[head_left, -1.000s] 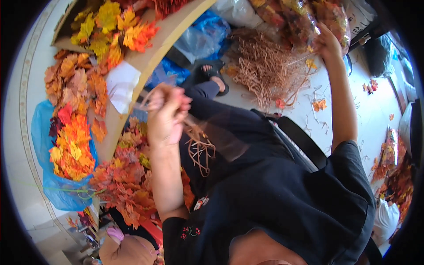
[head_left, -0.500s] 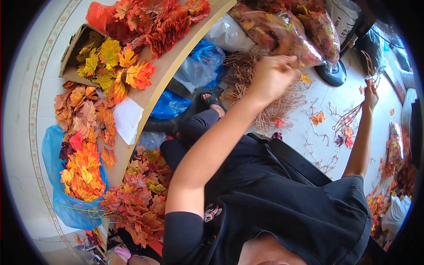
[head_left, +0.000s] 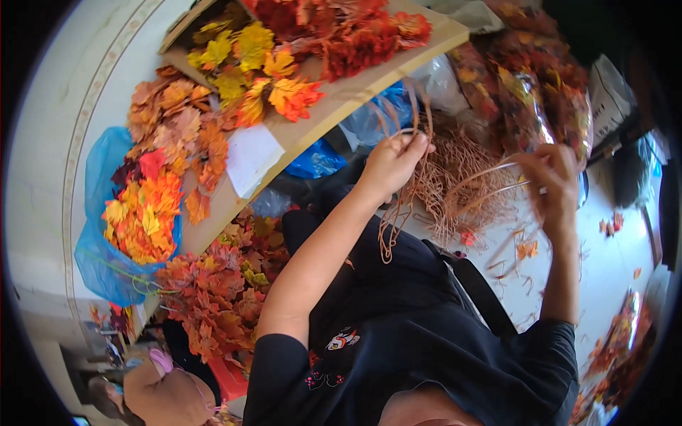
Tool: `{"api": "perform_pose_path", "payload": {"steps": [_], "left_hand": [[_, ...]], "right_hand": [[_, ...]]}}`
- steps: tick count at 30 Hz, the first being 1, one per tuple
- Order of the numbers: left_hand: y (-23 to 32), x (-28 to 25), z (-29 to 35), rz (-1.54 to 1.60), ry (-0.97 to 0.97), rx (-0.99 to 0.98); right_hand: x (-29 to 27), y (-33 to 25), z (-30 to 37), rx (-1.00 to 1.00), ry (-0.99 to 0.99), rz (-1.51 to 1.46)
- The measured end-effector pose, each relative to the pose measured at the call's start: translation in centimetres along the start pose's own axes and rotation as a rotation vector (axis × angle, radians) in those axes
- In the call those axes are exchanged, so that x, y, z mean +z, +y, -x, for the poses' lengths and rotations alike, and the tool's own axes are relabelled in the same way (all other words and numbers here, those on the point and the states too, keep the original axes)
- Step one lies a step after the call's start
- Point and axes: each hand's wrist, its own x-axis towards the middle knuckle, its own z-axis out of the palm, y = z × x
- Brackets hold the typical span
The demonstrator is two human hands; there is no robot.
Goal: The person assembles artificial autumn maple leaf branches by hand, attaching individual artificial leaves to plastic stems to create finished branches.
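My left hand (head_left: 398,162) is closed round a small bunch of thin brown vine stems (head_left: 389,231), whose looped ends stick up above the fist and dangle below it. Off to the right, my right hand (head_left: 558,186) is smeared by motion, with its fingers bent. More brown strands (head_left: 477,190) run into its fingers and curve toward the left hand; a few blurred ends hang beneath it. Behind and between both hands lies a big tangled heap of the same stems (head_left: 465,160) on the floor.
On the left, a curved table (head_left: 312,131) bears orange, yellow and red artificial maple leaves (head_left: 188,131) and a white sheet (head_left: 254,160). A blue bag of leaves (head_left: 96,241) hangs beside it. Clear bags of leaves (head_left: 522,106) stand behind. Another person (head_left: 167,390) sits lower left.
The view has turned, shifting the table rightward. My hands have come nearer each other; the right moved inward with its stems. My left fist, blurred before, now shows a bunch of stems.
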Motion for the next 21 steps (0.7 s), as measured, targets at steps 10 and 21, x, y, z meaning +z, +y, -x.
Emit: {"api": "perform_pose_path", "payload": {"steps": [10,21], "left_hand": [[2.2,-10.2,8.6,0.456,0.17,-0.31],[-1.6,-5.0,13.5,1.302,-0.011,-0.022]], "right_hand": [[4.4,-15.9,-4.5,-0.578,-0.301,0.011],[10.0,-21.1,-6.4,-0.435,-0.35,-0.611]]}}
